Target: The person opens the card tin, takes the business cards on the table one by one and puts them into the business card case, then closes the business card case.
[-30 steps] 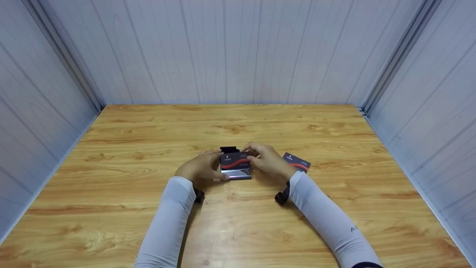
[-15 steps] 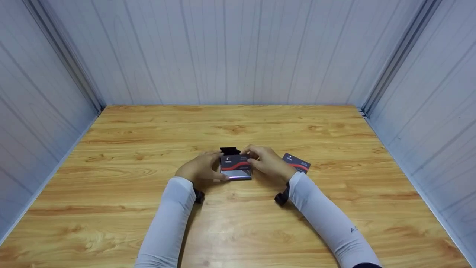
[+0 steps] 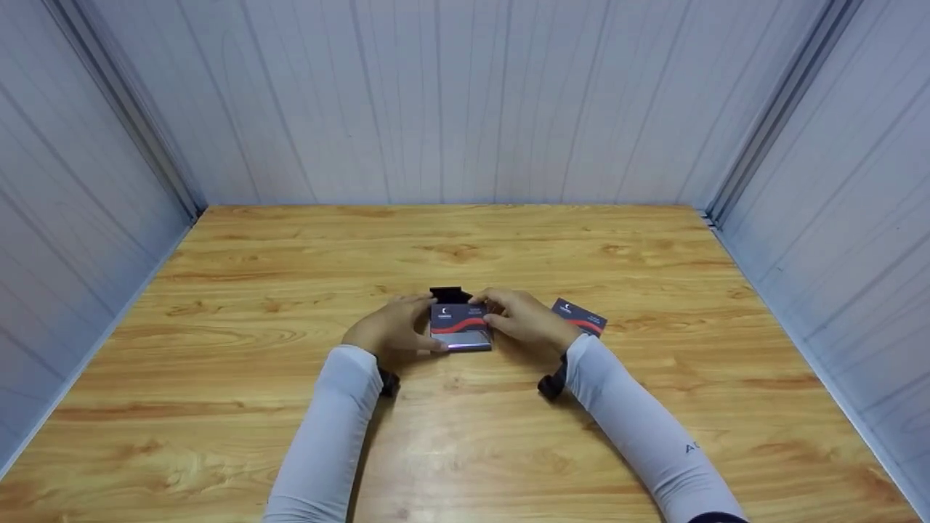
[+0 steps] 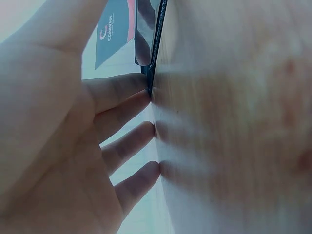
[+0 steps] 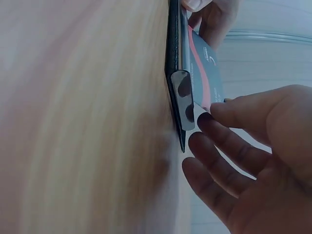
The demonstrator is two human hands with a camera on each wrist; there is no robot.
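Your left hand (image 3: 396,328) and your right hand (image 3: 524,317) meet near the middle of the wooden table (image 3: 465,436), both at a small card case (image 3: 461,335) that lies there with its black flap (image 3: 449,294) standing open at the far end. A dark card with a red wave (image 3: 459,319) lies on top of the case, covering most of it, with the shiny metal front of the case showing just below it on your side. Your left hand rests against the left edge of the case; the left wrist view shows its fingers (image 4: 124,122) fairly straight and a little apart, their tips down on the table, the first of them touching the thin dark edge of the case (image 4: 155,44). Your right hand pinches the right edge of the card: in the right wrist view its fingertips (image 5: 214,122) touch the near corner of the card (image 5: 207,78), with the chrome clasp (image 5: 183,100) of the case just beside them. A second card (image 3: 580,317) with the same dark and red print lies flat on the table just beyond your right hand. White sleeves cover both forearms, and pale panelled walls close in the table on three sides.
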